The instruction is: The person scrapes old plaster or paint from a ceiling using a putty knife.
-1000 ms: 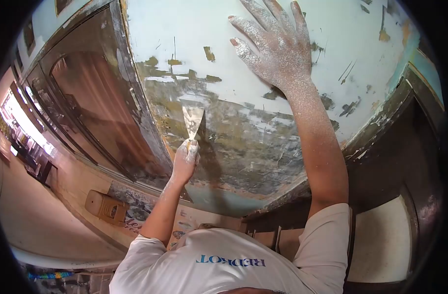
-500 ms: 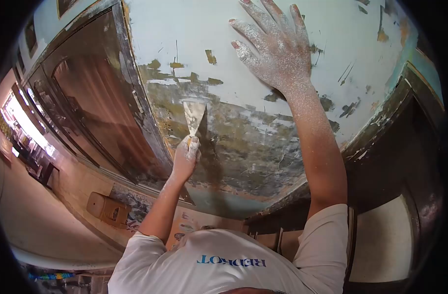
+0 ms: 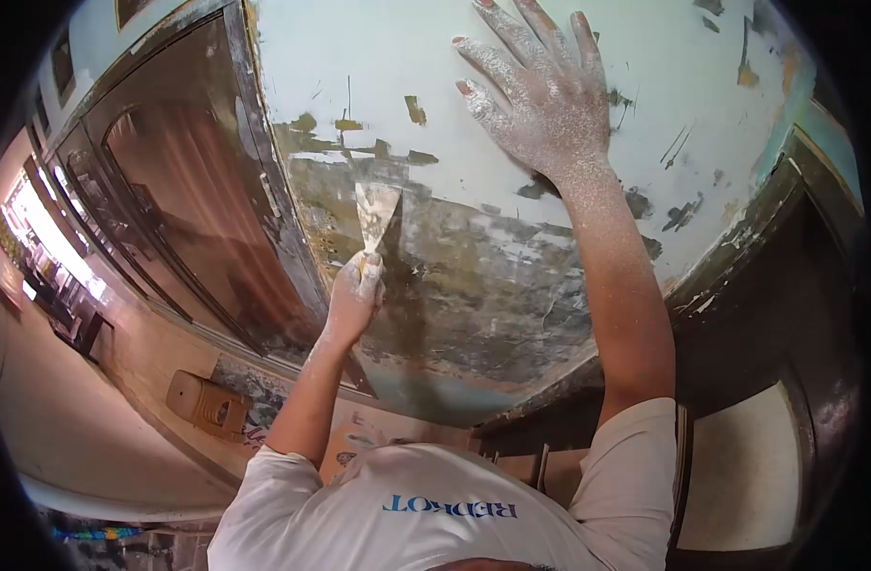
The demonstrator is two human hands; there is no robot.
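Observation:
My left hand (image 3: 356, 293) is closed around the handle of a putty knife (image 3: 376, 214), whose broad, smeared blade points upward. The blade's edge lies at or very near a scraped, grey-brown part of the wall (image 3: 483, 276); exact contact is hard to make out. White dust covers my right hand (image 3: 550, 105), which is spread out with its palm against the pale upper part of the wall. Nothing shows in its fingers. Old paint around both hands is patchy, with dark bare spots and ragged edges.
Left of the wall stands a dark-framed door (image 3: 188, 190) with a reddish curtain behind its panel. A brown plastic stool (image 3: 205, 402) sits on the floor at lower left. On the right are a dark wooden frame (image 3: 740, 228) and a pale panel (image 3: 745, 476).
My left hand and the putty knife have moved slightly up and to the left along the wall. My right hand keeps its place on the wall; the view has shifted a little.

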